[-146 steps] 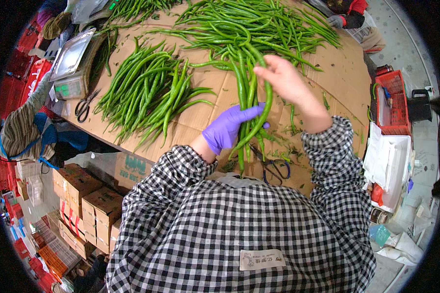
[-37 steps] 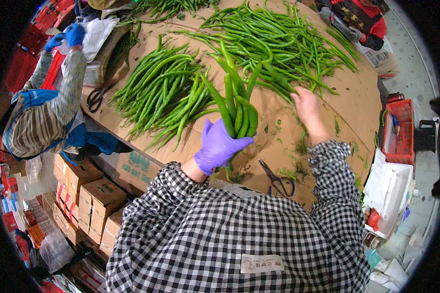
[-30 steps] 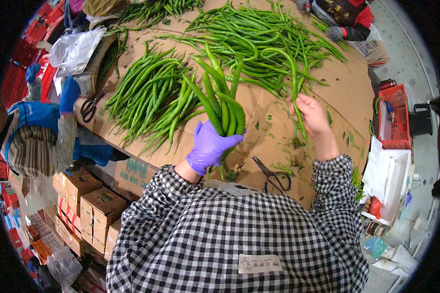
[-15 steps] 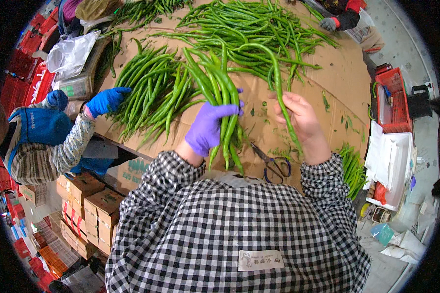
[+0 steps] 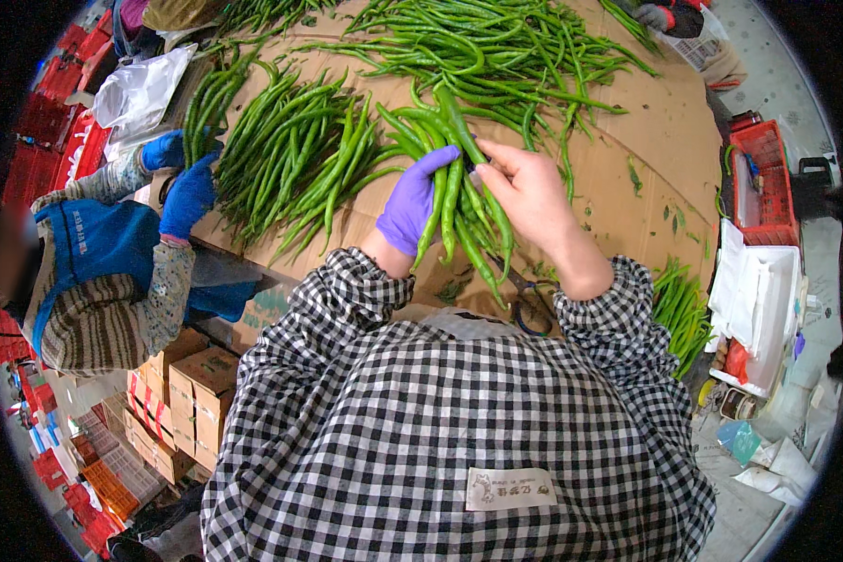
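Observation:
My left hand (image 5: 408,208), in a purple glove, is closed round a bunch of long green chili peppers (image 5: 451,201) held above the cardboard-covered table. Bare, my right hand (image 5: 534,192) meets the bunch from the right, its thumb and fingers pinched on a chili pepper at the upper side; its fingertips are partly hidden. Below the bunch lies a pair of scissors (image 5: 534,307) with dark handles, partly covered by my right sleeve and the peppers. A loose pile of chili peppers (image 5: 295,155) rests just left of my gloved hand.
A bigger chili heap (image 5: 496,47) spreads across the far table, and another pile (image 5: 681,314) lies by my right sleeve. A co-worker's blue-gloved hands (image 5: 189,195) hold peppers at left. Cardboard boxes (image 5: 201,398), a red crate (image 5: 766,183) and a white foam box (image 5: 773,318) stand around.
My right hand has moved left with its chili pepper to the bunch in my left hand. The co-worker at left now holds peppers with both blue gloves.

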{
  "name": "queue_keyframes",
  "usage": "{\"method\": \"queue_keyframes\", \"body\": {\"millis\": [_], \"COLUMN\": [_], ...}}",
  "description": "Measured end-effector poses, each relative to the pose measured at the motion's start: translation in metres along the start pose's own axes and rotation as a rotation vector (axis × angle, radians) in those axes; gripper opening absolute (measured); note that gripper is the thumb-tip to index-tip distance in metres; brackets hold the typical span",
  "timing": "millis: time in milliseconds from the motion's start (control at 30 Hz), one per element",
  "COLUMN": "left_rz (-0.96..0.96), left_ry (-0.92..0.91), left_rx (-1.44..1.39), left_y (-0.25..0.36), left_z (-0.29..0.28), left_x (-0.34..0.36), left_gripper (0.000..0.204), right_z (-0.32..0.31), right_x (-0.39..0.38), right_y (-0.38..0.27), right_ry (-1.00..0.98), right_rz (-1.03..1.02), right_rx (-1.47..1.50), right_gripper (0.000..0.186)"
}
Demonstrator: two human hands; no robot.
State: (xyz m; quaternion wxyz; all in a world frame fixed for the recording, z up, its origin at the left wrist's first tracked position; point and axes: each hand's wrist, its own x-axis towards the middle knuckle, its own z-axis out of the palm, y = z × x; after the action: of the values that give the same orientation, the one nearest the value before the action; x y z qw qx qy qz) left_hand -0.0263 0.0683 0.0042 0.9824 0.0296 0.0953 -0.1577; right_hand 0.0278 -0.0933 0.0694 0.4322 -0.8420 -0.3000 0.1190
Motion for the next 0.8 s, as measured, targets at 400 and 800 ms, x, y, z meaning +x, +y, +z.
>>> {"method": "queue_keyframes", "body": {"millis": [400, 800], "left_rz": [0.016, 0.362], "left_ry": [-0.030, 0.106], "left_rx": [0.022, 0.638], "left_y": [-0.003, -0.010], "left_z": [0.001, 0.003], "left_x": [0.000, -0.003], "left_gripper": [0.032, 0.032], "right_z": [0.006, 0.025], "right_x": [-0.008, -0.017], "right_y": [-0.005, 0.015], "right_ry": [0.085, 0.065], "right_rz": [-0.108, -0.100], "right_rx": [-0.075, -0.090], "right_gripper": [0.040, 0.047]}}
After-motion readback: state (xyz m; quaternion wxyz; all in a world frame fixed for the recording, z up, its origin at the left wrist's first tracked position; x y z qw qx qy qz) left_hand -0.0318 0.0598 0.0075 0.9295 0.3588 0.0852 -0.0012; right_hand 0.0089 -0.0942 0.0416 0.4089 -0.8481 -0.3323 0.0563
